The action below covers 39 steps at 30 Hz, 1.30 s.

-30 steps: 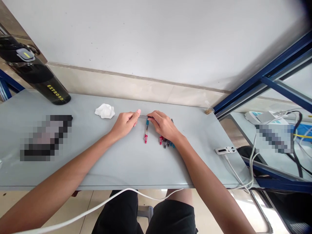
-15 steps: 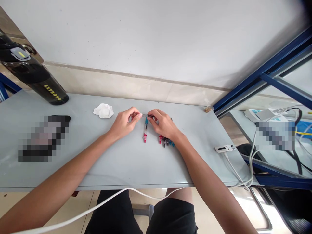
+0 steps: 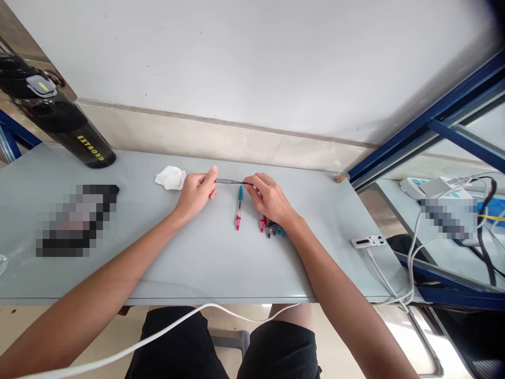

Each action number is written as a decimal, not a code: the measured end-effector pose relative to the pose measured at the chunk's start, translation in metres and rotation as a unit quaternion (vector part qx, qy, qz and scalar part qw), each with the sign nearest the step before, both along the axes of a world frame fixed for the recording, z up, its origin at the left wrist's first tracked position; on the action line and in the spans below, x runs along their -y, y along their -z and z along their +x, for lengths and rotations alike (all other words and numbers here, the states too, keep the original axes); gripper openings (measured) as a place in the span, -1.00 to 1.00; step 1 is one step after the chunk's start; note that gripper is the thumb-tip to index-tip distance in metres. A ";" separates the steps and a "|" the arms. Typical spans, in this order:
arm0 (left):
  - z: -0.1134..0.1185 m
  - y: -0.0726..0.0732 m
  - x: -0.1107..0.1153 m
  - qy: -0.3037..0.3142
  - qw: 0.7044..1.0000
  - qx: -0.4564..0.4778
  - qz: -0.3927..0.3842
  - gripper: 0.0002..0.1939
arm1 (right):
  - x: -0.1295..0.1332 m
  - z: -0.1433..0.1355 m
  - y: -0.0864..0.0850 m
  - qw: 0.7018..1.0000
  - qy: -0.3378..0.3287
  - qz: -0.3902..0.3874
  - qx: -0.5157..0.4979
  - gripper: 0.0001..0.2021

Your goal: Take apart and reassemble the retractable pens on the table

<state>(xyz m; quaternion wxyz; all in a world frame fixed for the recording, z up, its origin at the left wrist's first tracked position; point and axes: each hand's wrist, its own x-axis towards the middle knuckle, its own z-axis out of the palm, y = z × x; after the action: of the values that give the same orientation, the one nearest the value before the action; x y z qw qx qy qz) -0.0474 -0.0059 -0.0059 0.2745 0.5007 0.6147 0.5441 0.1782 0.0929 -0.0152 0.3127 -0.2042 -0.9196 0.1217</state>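
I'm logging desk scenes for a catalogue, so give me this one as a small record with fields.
left hand: grips the grey end of a thin rod
right hand: fingertips at the rod's dark end
single pen: on the desk, blue and red ends
grouped pens: by the right hand, partly hidden; count unclear
tissue: crumpled, white, near the left hand
bottle: dark, upright, far left

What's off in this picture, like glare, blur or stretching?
Head view: the bottle leans at the left edge, probably lens stretching; glare whitens the floor at lower right; the top right corner darkens. Also head view: pixelation hides a dark object at left; the bunched pens by the right hand show little fine detail.
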 end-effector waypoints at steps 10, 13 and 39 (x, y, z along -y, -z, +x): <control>-0.019 -0.007 -0.008 -0.109 0.991 0.049 0.065 -0.29 | -0.007 0.004 -0.006 0.997 0.061 0.015 -0.040 -0.72; -0.017 -0.007 -0.007 -0.101 0.991 0.069 0.061 -0.30 | -0.007 0.004 -0.004 0.997 0.059 0.012 -0.040 -0.73; 0.000 0.002 -0.003 0.028 0.999 0.026 0.038 -0.29 | 0.001 -0.002 0.004 1.000 0.012 0.007 -0.018 -0.79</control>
<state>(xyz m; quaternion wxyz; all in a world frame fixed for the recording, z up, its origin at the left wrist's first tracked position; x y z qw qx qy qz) -0.0470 -0.0028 -0.0082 0.2867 0.5136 0.5719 0.5717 0.1761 0.0921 -0.0196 0.3322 -0.2104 -0.9121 0.1156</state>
